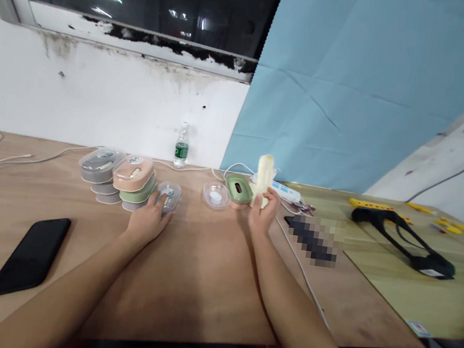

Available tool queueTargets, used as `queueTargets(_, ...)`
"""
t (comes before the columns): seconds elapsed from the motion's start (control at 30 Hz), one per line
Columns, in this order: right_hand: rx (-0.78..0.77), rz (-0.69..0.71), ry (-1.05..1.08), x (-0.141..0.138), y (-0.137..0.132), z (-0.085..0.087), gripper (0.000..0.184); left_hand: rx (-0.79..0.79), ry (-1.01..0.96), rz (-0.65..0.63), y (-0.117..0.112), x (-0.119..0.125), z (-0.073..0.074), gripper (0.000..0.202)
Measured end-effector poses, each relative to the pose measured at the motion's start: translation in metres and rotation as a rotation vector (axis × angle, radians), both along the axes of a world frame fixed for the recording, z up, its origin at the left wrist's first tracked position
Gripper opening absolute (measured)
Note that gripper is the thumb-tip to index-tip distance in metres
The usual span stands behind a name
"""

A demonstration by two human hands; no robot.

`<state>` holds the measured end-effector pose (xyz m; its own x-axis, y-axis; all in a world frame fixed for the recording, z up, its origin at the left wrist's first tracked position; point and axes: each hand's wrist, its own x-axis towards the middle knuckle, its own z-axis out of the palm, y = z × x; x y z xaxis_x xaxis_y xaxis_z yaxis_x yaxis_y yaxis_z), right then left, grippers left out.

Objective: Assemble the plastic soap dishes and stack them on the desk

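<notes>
My left hand (148,220) lies on the wooden table (199,284), its fingers resting on a small clear lidded case (169,195). Just left of it stands a stack of oval cases, pink (132,173) over green (138,192), with grey and clear ones (99,164) beside. My right hand (263,212) is closed round a pale yellow oval case (264,177), held upright on its edge. A green case (238,189) and a clear lid (216,195) lie between my hands.
A black phone (30,256) lies at the left front. A water bottle (182,145) stands by the wall. A white power strip (286,192) with cables, a blurred dark object (313,240) and a black strap (404,236) lie to the right.
</notes>
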<state>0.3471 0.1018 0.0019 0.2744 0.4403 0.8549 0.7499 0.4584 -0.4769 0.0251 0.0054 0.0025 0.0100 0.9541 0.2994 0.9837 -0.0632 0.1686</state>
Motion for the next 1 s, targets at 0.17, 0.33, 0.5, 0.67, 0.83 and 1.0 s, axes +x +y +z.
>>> queueTargets(0.17,0.031,0.398,-0.114,-0.044,-0.021,-0.001,0.016,0.064,-0.054,-0.032,-0.003,-0.001,0.003,0.073)
queueTargets(0.33,0.032,0.750,-0.296,-0.071,-0.041,-0.007,0.020,0.223,-0.186,-0.242,-0.009,0.000,0.005,0.082)
queueTargets(0.5,-0.124,0.711,-0.372,-0.075,-0.048,-0.010,0.026,0.074,-0.205,-0.415,-0.013,0.000,0.000,0.053)
queueTargets(0.67,-0.230,0.501,-0.207,-0.053,-0.030,-0.008,0.029,0.002,-0.391,-0.437,-0.017,0.007,0.001,0.055)
queueTargets(0.83,-0.403,0.171,-0.028,-0.016,0.001,-0.015,0.034,-0.075,-0.563,-0.516,-0.015,0.014,-0.005,0.057)
queueTargets(1.0,-0.598,0.086,-0.031,0.007,0.020,-0.028,0.038,-0.066,-0.512,-0.508,-0.012,0.014,-0.008,0.058)
